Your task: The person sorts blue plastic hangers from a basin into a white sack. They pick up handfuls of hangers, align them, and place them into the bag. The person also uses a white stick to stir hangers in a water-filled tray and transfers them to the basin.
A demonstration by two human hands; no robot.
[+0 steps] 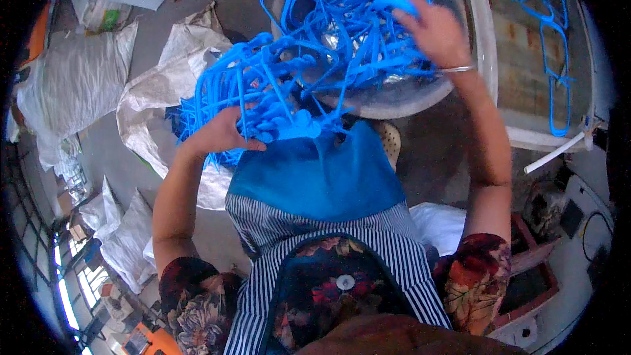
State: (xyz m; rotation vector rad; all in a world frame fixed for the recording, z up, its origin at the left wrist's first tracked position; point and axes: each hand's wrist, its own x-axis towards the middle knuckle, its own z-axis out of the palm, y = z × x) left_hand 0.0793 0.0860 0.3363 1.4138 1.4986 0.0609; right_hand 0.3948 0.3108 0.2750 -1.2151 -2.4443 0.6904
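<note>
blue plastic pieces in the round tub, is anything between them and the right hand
Nothing visible: the right hand reaches over the right rim of the tub, its fingers right at the blue plastic pieces.

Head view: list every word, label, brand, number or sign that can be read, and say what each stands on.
No text can be read anywhere in this view.
Blue plastic pieces: no lettering can be made out.
Pale sack with a green patch, upper left: any print is too blurred to read.
Large white sack below it: no legible print.
Orange object, lower left: too small to tell.
</note>
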